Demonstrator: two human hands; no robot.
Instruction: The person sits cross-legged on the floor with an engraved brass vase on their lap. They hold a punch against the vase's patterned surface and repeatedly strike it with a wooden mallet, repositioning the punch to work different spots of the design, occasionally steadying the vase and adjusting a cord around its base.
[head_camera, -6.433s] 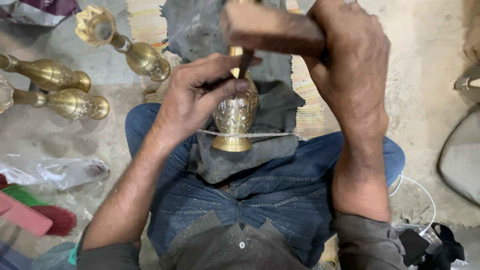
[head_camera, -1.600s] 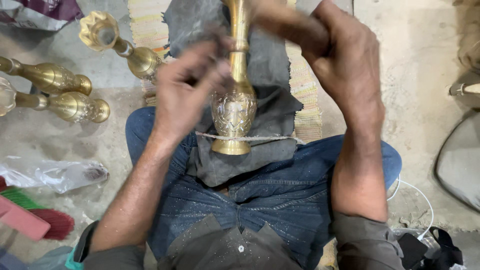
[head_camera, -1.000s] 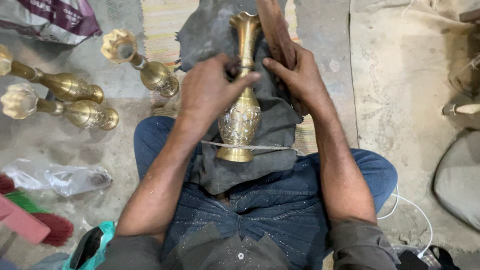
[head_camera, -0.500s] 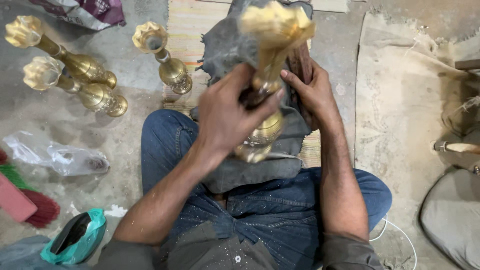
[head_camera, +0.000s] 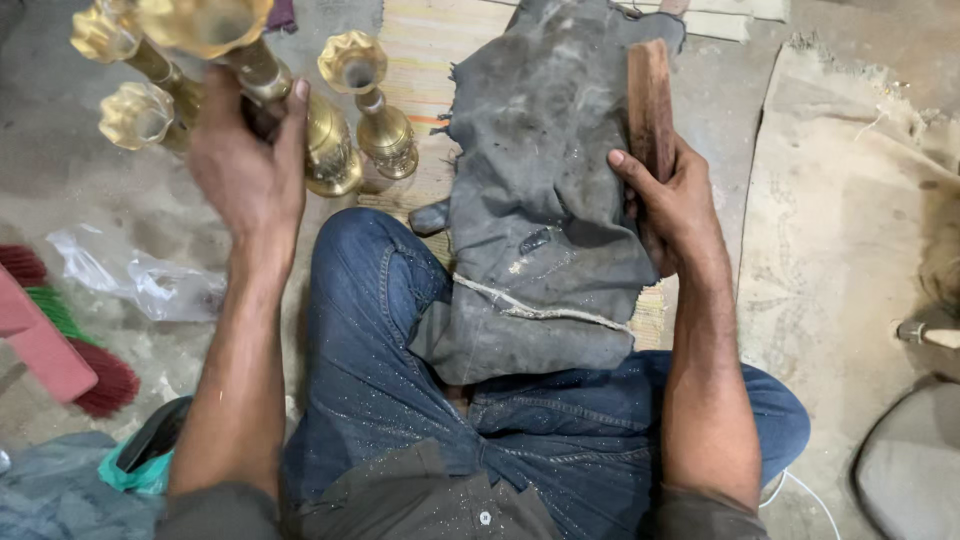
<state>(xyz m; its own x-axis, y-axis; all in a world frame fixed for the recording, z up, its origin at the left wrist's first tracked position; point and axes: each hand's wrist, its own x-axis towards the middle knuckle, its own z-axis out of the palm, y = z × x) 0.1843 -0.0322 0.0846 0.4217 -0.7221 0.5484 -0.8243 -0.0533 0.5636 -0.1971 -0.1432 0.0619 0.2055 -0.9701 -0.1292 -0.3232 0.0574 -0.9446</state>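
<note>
The left hand (head_camera: 245, 165) is clenched round a brass vase (head_camera: 265, 85) at 11 o'clock, among three more vases (head_camera: 375, 115); the right hand (head_camera: 675, 205) clasps a wooden block (head_camera: 650, 105) at 1 o'clock; grey cloth (head_camera: 540, 210) covers the lap between.

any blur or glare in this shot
Head view: the raised vase in the left hand is soft with motion blur at its mouth; the standing vases glint mildly; the grey cloth and right hand are sharp under even light.
</note>
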